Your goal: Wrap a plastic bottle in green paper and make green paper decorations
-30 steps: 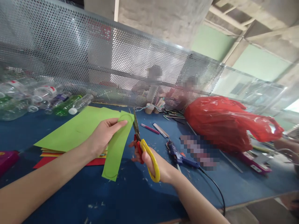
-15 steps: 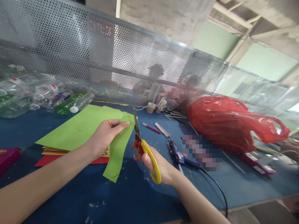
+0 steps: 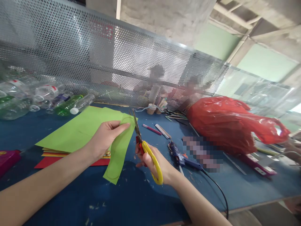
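My left hand (image 3: 109, 135) pinches a green paper strip (image 3: 118, 150) near its upper end, thumb on top. Faint round outlines show at both ends of the strip. My right hand (image 3: 152, 163) is closed round the scissors (image 3: 152, 160), which have yellow and red handles. Their blades point up and away, slightly parted, at the right edge of the strip's upper end. Behind my left hand lies a stack of coloured paper, with green sheets (image 3: 80, 128) on top and red (image 3: 49, 162) at the bottom.
Plastic bottles (image 3: 68, 105) lie at the back left. A blue glue gun (image 3: 181, 158) with a black cord is right of my right hand, beyond a pink pen (image 3: 152, 129). A red plastic bag (image 3: 223, 122) stands at the right, near another person's hand (image 3: 291, 147).
The scissors have shifted very slightly, and the fingers of my right hand have moved a little at the handles. My left hand and the strip stay almost in place.
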Available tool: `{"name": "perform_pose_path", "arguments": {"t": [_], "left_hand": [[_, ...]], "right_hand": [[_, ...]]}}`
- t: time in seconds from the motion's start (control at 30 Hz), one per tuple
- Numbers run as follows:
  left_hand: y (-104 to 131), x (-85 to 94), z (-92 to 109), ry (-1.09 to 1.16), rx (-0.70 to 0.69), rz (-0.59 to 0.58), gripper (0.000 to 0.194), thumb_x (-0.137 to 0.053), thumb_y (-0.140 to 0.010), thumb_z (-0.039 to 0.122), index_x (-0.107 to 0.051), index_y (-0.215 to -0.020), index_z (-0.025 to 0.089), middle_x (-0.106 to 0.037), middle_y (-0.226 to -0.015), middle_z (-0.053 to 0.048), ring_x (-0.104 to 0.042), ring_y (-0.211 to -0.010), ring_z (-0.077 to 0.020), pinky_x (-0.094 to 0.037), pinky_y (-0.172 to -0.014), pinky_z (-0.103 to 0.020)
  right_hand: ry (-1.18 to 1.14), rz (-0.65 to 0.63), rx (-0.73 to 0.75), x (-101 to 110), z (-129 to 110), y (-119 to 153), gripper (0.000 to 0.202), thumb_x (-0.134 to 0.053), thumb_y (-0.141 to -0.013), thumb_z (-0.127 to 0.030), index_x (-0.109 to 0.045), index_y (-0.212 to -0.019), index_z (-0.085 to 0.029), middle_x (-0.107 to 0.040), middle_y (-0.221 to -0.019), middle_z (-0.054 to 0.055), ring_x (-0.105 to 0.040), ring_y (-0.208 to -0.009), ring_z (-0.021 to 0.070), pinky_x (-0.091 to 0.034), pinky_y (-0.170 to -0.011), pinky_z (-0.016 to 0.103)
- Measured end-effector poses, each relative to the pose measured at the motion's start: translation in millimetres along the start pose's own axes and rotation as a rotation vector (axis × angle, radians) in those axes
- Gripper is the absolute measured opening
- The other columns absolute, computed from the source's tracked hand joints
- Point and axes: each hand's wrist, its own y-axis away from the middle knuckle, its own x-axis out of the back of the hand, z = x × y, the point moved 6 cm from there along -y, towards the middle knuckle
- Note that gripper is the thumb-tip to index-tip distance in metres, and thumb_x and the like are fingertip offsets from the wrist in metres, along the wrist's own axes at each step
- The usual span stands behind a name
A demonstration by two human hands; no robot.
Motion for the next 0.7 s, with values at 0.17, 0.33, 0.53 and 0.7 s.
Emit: {"name": "perform_pose_path", "arguments": {"t": [0.17,0.33,0.53,0.7], "left_hand": [[0.0,-0.6,-0.1,0.003,0.001,-0.003,0.021,-0.072,-0.072,0.038,-0.071,-0.076,0.018,-0.071,-0.063,-0.001,-0.064,-0.054,-0.0145,-0.052,-0.052,-0.024],[0.0,-0.5,-2.2,0.032,0.019,-0.004,0.020,-0.074,-0.070,0.036,-0.072,-0.078,0.018,-0.071,-0.062,-0.001,-0.064,-0.054,-0.0141,-0.051,-0.051,-0.023],[-0.7,-0.1,-1.6,0.025,0.023,-0.020,0.022,-0.072,-0.072,0.038,-0.072,-0.078,0.017,-0.071,-0.063,-0.002,-0.064,-0.055,-0.0152,-0.052,-0.053,-0.025],[-1.4,-0.2,0.3,0.021,0.006,-0.047,0.021,-0.072,-0.072,0.037,-0.073,-0.079,0.017,-0.072,-0.066,-0.002,-0.065,-0.058,-0.0155,-0.052,-0.057,-0.026]], "right_hand": [[-0.077,0.012,-0.023,-3.7,4.7,-0.1,0.063,-0.030,-0.079,-0.078,-0.048,-0.089,-0.019,-0.041,-0.072,-0.002,-0.042,-0.057,0.0105,-0.048,-0.052,0.025],[-0.101,0.025,-0.014,-5.4,8.6,-1.1,0.061,-0.032,-0.079,-0.077,-0.047,-0.088,-0.019,-0.039,-0.070,-0.003,-0.042,-0.053,0.0095,-0.047,-0.047,0.024],[-0.029,0.026,-0.024,-1.9,7.5,-0.4,0.060,-0.030,-0.080,-0.077,-0.046,-0.086,-0.019,-0.039,-0.064,-0.004,-0.044,-0.047,0.0089,-0.039,-0.042,0.021],[-0.014,0.016,-0.030,-0.7,6.4,0.4,0.066,-0.028,-0.076,-0.082,-0.046,-0.085,-0.019,-0.038,-0.060,-0.005,-0.040,-0.045,0.0079,-0.034,-0.041,0.021]]}}
